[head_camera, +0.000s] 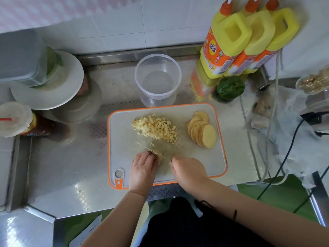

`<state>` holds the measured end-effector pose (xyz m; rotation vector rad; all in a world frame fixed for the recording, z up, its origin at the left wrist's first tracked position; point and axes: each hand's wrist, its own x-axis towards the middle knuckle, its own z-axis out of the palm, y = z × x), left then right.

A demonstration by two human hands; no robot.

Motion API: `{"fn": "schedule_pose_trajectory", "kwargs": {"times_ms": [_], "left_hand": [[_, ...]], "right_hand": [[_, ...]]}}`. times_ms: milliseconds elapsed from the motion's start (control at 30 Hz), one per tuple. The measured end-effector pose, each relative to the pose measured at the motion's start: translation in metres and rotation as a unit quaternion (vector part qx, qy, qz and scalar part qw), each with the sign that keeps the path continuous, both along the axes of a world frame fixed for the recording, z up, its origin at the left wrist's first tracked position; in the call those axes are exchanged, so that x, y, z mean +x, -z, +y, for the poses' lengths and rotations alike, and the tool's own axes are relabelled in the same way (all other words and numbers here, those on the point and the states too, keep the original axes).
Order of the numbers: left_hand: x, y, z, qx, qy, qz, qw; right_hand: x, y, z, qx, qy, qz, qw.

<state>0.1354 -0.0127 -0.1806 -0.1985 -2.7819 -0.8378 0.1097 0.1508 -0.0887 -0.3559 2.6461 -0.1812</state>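
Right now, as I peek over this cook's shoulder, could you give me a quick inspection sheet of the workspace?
Surface: steel counter carrying an orange-rimmed cutting board.
Job's things: diced potato pile and fanned potato slices on the board; knife, blurred, over a potato piece.
Clutter: clear tub, yellow bottles, green pepper, stacked plates, dark bottle.
Grips: left hand holds the potato piece; right hand holds the knife.
Cables: grey cable and black cable trail at the right.
Surroundings: white tiled wall behind.
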Motion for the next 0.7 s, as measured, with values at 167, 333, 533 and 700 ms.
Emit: {"fn": "schedule_pose_trajectory", "kwargs": {"times_ms": [167,333,533,700], "left_hand": [[0.001,0.002,0.000,0.009,0.003,0.006,1.000],[0.001,0.002,0.000,0.015,0.003,0.015,1.000],[0.001,0.006,0.001,0.030,-0.003,0.007,1.000],[-0.001,0.003,0.000,0.026,-0.004,0.023,0.999]], "right_hand": [[0.004,0.006,0.002,0.026,-0.015,-0.014,0.999],[-0.003,-0.005,-0.006,0.011,-0.002,-0.011,1.000],[-0.010,0.007,-0.009,0.020,-0.006,-0.067,0.998],[-0.020,0.015,-0.002,-0.049,0.074,-0.091,0.992]]}}
